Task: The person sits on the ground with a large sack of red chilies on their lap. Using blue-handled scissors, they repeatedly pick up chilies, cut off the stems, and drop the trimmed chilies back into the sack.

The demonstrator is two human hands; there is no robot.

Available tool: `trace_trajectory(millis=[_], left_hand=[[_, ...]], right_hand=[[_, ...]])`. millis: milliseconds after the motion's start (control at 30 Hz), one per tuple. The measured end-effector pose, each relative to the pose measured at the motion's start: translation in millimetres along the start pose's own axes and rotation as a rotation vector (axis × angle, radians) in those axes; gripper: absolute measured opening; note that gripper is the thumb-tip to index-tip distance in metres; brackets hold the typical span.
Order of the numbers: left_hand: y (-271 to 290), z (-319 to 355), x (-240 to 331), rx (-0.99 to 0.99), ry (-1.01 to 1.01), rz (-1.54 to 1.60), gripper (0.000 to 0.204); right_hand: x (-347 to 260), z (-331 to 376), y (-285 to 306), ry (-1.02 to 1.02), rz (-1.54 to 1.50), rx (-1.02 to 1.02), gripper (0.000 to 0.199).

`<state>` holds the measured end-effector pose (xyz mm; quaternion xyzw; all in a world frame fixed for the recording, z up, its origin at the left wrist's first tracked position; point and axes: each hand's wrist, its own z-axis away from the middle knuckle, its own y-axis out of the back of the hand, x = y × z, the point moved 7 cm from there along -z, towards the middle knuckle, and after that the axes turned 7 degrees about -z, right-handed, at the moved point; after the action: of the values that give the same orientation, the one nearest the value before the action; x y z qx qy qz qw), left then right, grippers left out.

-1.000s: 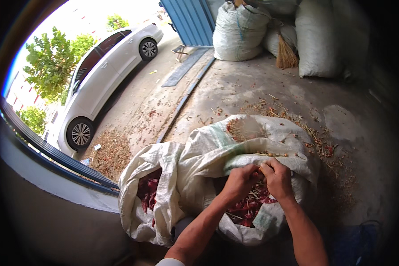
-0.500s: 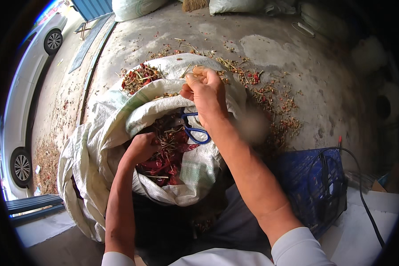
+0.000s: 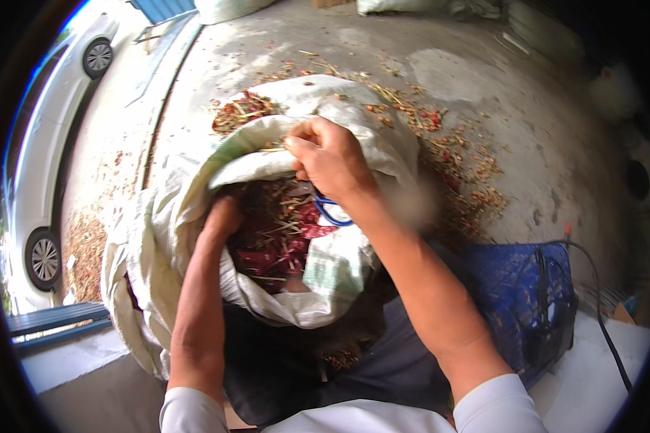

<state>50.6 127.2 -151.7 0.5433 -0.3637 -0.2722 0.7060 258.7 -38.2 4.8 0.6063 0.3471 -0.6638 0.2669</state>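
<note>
Daylight side first: seeing a white car (image 3: 42,162) and a heap of dry chaff (image 3: 83,270) beside it. Next, holding the left hand (image 3: 226,215) inside the mouth of a white woven sack (image 3: 256,169), hiding those fingers in shadow, leaving apart or together impossible to tell. Inside the sack, seeing dried red chilies (image 3: 267,260) with pale stems, and near them a blue handle loop (image 3: 328,218); probably working more safely by feeling around that tool than by grabbing blind. Farther right, poising the right hand (image 3: 334,162) by the rolled rim, bringing thumb and forefinger together, hiding whatever they may pinch; likely doing best by gripping lightly. Beyond, seeing loose stems (image 3: 469,187) scattered, then a blue crate (image 3: 513,281) beside a black cable (image 3: 605,317).
</note>
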Motion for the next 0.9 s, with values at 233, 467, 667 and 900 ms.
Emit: trace_trajectory(millis=[233, 467, 667, 900], left_hand=[[-17, 17, 32, -0.409, -0.019, -0.293, 0.019], [46, 28, 65, -0.163, 0.067, -0.094, 0.019], [110, 44, 92, 0.153, 0.128, 0.748, 0.027], [109, 45, 107, 0.109, 0.010, 1.315, 0.030]], right_hand=[[-2, 9, -8, -0.083, -0.088, -0.121, 0.014], [2, 16, -22, -0.099, 0.152, -0.192, 0.015], [3, 29, -38, 0.055, 0.565, -0.259, 0.025], [19, 31, -44, -0.066, 0.227, -0.246, 0.016]])
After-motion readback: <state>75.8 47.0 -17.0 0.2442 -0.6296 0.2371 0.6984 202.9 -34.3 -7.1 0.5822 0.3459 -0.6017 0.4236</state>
